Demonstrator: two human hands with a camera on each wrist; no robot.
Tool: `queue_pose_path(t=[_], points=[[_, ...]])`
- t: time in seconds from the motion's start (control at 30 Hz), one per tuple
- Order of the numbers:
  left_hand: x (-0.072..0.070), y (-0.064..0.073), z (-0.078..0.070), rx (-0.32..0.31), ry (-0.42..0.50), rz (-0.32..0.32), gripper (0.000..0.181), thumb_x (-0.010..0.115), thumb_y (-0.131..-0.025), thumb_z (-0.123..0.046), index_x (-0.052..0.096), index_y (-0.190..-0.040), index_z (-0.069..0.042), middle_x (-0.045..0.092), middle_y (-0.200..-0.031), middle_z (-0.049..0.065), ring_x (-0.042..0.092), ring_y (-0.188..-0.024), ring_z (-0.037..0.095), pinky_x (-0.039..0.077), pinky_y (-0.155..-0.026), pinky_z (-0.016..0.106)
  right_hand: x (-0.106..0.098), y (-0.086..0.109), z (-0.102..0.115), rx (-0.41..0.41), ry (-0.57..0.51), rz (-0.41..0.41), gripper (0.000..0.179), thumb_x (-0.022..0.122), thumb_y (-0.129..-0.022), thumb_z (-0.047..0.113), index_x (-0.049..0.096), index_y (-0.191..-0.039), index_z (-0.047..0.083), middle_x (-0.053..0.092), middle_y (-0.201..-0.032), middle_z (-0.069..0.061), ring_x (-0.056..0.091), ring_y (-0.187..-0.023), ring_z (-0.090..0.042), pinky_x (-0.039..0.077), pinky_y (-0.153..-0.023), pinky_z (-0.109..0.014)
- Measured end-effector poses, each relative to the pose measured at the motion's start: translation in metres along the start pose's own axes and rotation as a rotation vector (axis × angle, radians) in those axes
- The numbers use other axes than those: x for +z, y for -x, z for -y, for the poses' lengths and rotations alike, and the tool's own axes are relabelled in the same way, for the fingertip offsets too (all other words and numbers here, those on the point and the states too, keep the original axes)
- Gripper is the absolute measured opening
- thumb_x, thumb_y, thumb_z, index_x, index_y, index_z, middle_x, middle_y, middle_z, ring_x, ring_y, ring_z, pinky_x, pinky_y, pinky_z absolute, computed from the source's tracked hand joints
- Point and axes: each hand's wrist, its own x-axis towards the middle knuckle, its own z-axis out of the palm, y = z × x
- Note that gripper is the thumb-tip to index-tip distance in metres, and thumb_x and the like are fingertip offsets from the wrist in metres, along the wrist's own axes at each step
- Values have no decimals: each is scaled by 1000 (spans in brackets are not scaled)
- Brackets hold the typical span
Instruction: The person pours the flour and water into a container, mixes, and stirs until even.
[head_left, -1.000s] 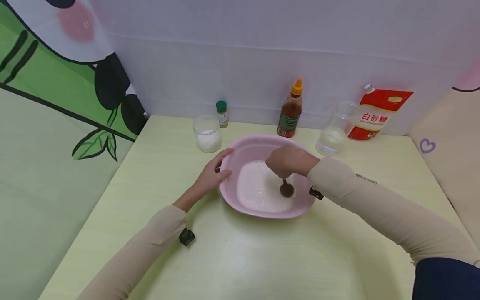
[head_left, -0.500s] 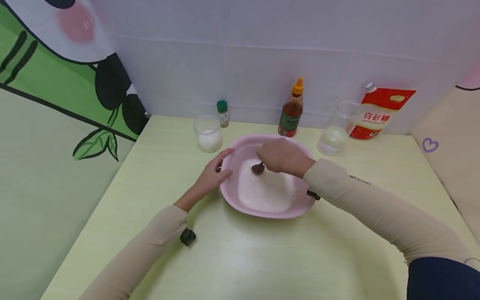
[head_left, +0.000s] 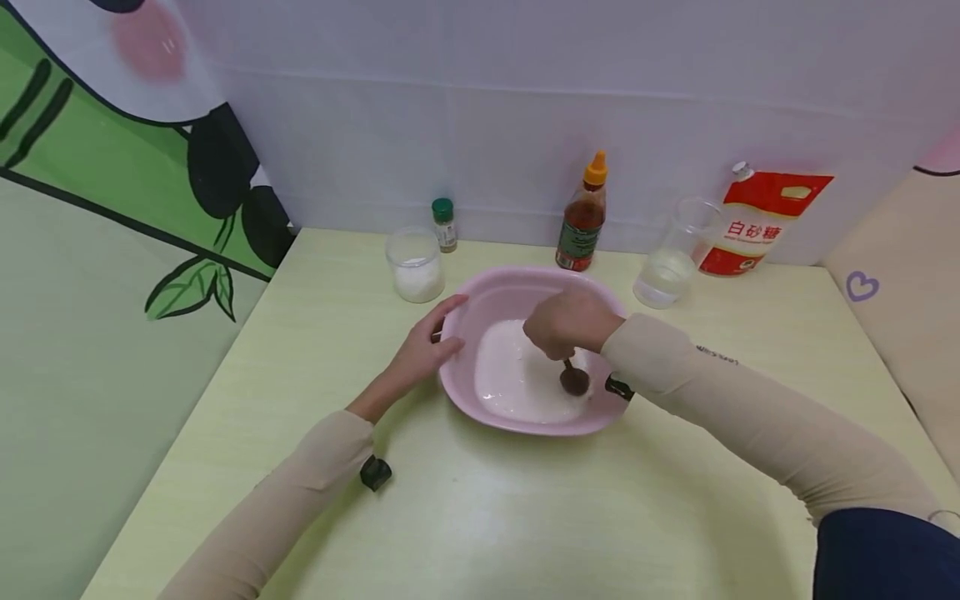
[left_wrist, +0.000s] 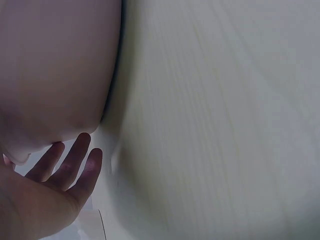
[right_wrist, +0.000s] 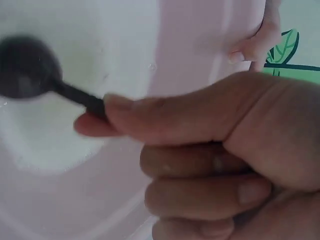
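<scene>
Spoon (head_left: 575, 381), dark and round-bowled, is pinched by the handle between the thumb and forefinger of my right hand (head_left: 572, 321), with the other fingers curled in toward the palm. Its bowl sits low in the pink basin (head_left: 459, 379), on the right side, at the milky liquid (head_left: 513, 379); I cannot tell how deep it reaches. My left hand (head_left: 420, 350) holds the basin's left rim, thumb over the edge, fingers spread against the outer wall. I judge the spoon light and stiff, best held by its handle, though wet fingers might let it turn. The basin looks like smooth plastic, slightly springy and liable to slide on the table (head_left: 465, 517), so the rim seems the right place to steady it.
</scene>
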Motion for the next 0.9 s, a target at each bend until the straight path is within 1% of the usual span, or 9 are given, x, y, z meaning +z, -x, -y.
queue_pose_path(t=[0.1, 0.2, 0.33, 0.43, 0.5, 0.57, 0.7, 0.8, 0.9], points=[[-1, 0, 0, 0, -2, -6, 72, 57, -89, -3, 36, -155, -21, 32, -161, 16, 53, -128, 44, 61, -87, 41, -4, -9, 4, -63, -8, 118, 27, 56, -83, -4, 44, -67, 14, 35, -66, 2, 32, -62, -14, 28, -55, -26], [-1, 0, 0, 4, -7, -8, 71, 57, -90, -3, 36, -155, -20, 31, -161, 15, 53, -129, 43, 60, -89, 42, -4, -15, 4, -155, -8, 120, 27, 59, -84, -2, 49, -65, 14, 39, -63, 4, 33, -61, -11, 28, -53, -23], [0, 0, 0, 14, -12, -5, 70, 56, -91, -2, 36, -155, -18, 31, -162, 15, 52, -129, 44, 59, -92, 44, -1, -17, -1, -292, -161, 41, 18, 62, -86, 1, 69, -71, 7, 51, -61, 7, 41, -59, -6, 32, -54, -18], [0, 0, -1, 23, -7, -5, 70, 56, -90, -2, 36, -155, -17, 31, -162, 15, 52, -130, 44, 58, -93, 45, 2, -18, -4, -379, -307, -68, 14, 64, -90, 4, 76, -84, 2, 65, -70, 0, 46, -62, -5, 36, -58, -16], [0, -1, 1, 31, -4, -6, 70, 56, -90, -1, 36, -155, -16, 31, -162, 15, 52, -130, 44, 57, -95, 45, 4, -20, -3, -401, -330, -163, 15, 63, -93, 6, 76, -89, 2, 69, -76, -3, 47, -64, -6, 37, -60, -15], [0, -1, 1, 38, -1, -5, 70, 56, -90, -1, 36, -155, -15, 31, -162, 16, 51, -131, 45, 57, -95, 46, 5, -22, -3, -372, -292, -259, 15, 62, -95, 9, 77, -92, 4, 70, -78, -3, 47, -64, -6, 36, -60, -15], [1, -2, 1, 32, 6, -7, 70, 57, -89, -1, 37, -155, -17, 34, -160, 17, 52, -130, 45, 58, -93, 46, 8, -23, -8, -211, -43, -402, 18, 56, -96, 11, 68, -83, 9, 52, -65, 4, 42, -62, -11, 31, -58, -20], [1, -2, 2, 13, 20, -7, 70, 57, -89, -1, 37, -154, -19, 37, -157, 18, 54, -128, 45, 60, -88, 44, 13, -22, -16, -63, -6, -450, 21, 53, -96, 10, 59, -76, 13, 45, -65, 2, 44, -61, -16, 37, -56, -27], [0, -3, 3, 6, 21, -5, 71, 56, -89, -2, 37, -155, -19, 38, -157, 18, 54, -126, 44, 61, -85, 41, 16, -20, -20, 46, -59, -484, 20, 57, -96, 12, 58, -76, 12, 49, -68, -1, 52, -62, -20, 50, -53, -36]])
